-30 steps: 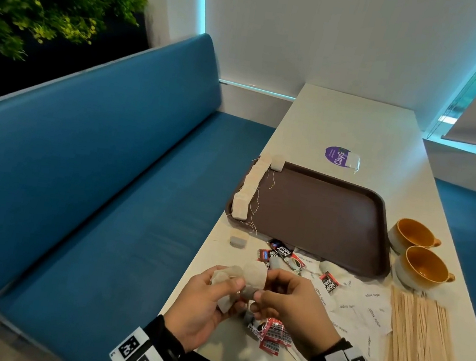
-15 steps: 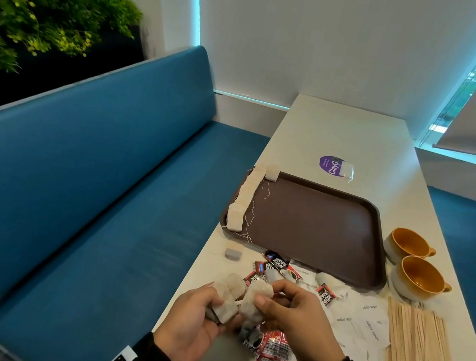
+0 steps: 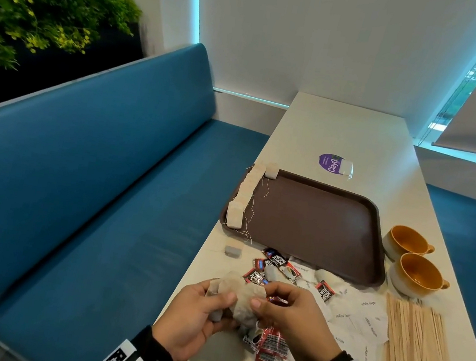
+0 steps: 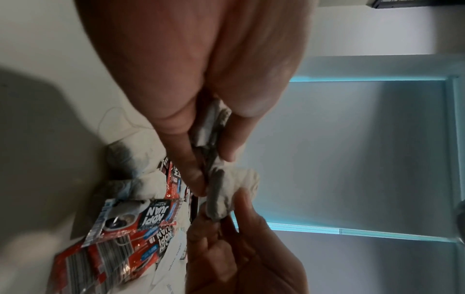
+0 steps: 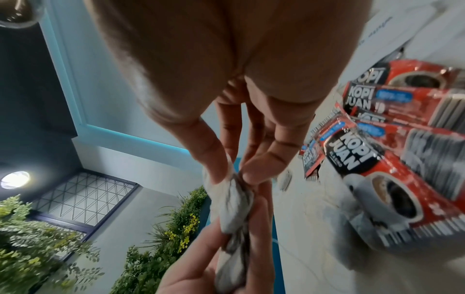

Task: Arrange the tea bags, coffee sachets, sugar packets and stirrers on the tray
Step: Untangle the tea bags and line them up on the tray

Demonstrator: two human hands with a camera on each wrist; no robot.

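Observation:
Both hands hold a small bunch of pale tea bags [image 3: 239,299] above the table's near edge. My left hand [image 3: 201,314] grips them from the left [image 4: 216,155], and my right hand [image 3: 284,314] pinches the same bunch between thumb and fingers [image 5: 230,187]. The brown tray [image 3: 317,223] lies further back, with a row of tea bags [image 3: 244,193] lined along its left rim. Red coffee sachets [image 3: 276,266] lie scattered between tray and hands. White sugar packets [image 3: 364,316] and a sheaf of wooden stirrers [image 3: 420,359] lie to the right.
Two orange cups [image 3: 413,262] stand right of the tray. One loose tea bag [image 3: 233,251] sits by the table's left edge. A purple sticker [image 3: 330,163] lies beyond the tray. A blue bench [image 3: 90,189] runs along the left.
The hands have drawn closer to me with the tea bags and bunched them tighter. The view has tilted upward.

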